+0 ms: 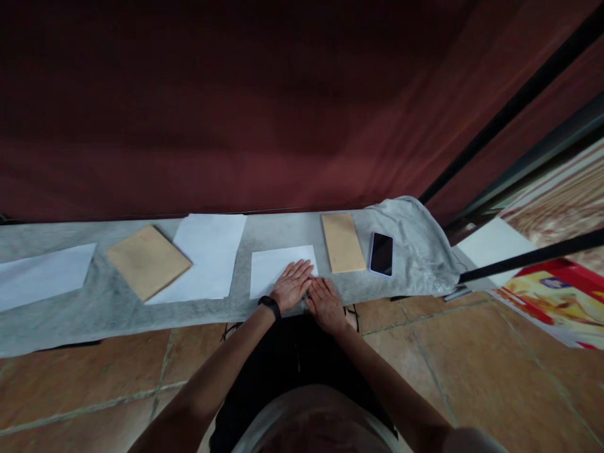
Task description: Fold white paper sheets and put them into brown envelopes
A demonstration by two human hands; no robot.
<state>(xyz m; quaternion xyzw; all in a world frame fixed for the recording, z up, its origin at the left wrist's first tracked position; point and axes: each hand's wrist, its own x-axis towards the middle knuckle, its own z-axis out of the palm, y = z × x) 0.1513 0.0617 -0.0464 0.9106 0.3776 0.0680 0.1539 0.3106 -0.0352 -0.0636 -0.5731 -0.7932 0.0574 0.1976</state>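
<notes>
A folded white sheet of paper (276, 267) lies on a grey cloth-covered table (108, 302) in front of me. My left hand (292, 284), with a black band on the wrist, lies flat on the paper's near right corner, fingers stretched out. My right hand (324, 304) rests flat right beside it at the paper's edge, fingers also extended and touching the left hand. Neither hand holds anything.
A tan envelope (343, 241) and a black phone (381, 253) lie to the right. To the left are a larger white sheet (207, 261), another tan envelope (147, 260) and a white sheet (42, 275). A dark red curtain hangs behind. Tiled floor below.
</notes>
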